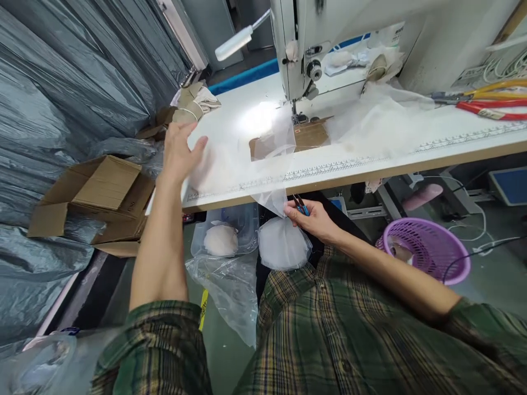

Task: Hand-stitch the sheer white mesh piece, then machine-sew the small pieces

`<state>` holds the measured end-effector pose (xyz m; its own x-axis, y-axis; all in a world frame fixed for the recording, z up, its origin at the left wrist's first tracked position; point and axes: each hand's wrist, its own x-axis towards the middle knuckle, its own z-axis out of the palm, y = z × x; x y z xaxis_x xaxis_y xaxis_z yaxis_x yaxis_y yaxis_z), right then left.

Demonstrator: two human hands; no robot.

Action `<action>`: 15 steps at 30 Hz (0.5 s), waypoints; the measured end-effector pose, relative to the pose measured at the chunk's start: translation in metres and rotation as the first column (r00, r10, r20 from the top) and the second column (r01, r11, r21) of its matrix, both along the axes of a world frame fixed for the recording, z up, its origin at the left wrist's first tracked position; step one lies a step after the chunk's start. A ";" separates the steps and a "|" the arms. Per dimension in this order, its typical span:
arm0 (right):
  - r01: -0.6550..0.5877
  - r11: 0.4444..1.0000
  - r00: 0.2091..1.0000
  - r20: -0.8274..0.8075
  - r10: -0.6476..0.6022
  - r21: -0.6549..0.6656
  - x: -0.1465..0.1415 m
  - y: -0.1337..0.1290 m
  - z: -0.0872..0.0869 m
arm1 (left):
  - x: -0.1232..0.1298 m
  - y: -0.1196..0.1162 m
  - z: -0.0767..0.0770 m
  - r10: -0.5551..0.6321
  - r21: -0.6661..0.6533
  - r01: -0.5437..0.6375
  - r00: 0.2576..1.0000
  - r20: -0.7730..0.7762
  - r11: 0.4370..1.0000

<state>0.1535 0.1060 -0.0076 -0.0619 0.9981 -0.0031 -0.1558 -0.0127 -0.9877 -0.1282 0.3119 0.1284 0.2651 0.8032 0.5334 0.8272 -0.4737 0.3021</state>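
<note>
Sheer white fabric strip (270, 199), seen in the head view, drapes over the front edge of the white sewing table (230, 118), near the grey-white sewing machine (290, 60), its lower end pinched in the right hand's (312, 219) fingertips. That hand also grips small blue-handled metal snips (303, 207); their dark tips point upward just beside the strip, so a slip could nick or snag it. The left hand (181, 153) is spread and grasps nothing visible, near a tied beige cloth bundle (191, 107). Tugging the strip could drag it askew along the table's edge; whether its upper end is caught at the needle cannot be told. A rounded white layered pad (284, 244) rests on the lap and could slide off if the knees shift. Room for lateral movement lies between the left hand and the machine; red-handled pliers (489, 108) limit the far right.
</note>
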 end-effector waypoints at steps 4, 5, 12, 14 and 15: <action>0.054 0.988 0.997 0.042 -0.061 0.148 -0.003 -0.007 0.005 | 0.037 -0.066 -0.009 -0.174 0.176 0.166 0.984 0.028 0.970; 0.053 0.976 0.995 0.066 -0.069 0.212 -0.001 -0.012 0.006 | 0.048 -0.087 -0.011 -0.216 0.195 0.208 0.976 0.021 0.959; -0.121 0.942 0.985 0.154 0.075 0.314 0.025 -0.049 0.019 | 0.102 -0.188 -0.044 -0.380 0.168 0.355 0.912 0.156 0.920; -0.214 0.954 0.972 0.145 0.186 0.209 0.031 -0.054 0.019 | 0.110 -0.202 -0.062 -0.374 0.096 0.362 0.890 0.259 0.927; -0.247 0.958 0.964 0.134 0.229 0.145 0.033 -0.056 0.018 | 0.114 -0.208 -0.072 -0.363 0.053 0.366 0.878 0.313 0.929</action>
<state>0.1866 0.0499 0.0104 -0.3064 0.9425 0.1338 -0.0535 0.1233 -0.9909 -0.0140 0.1044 0.0565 0.3611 0.6865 0.6311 0.4591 -0.7199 0.5205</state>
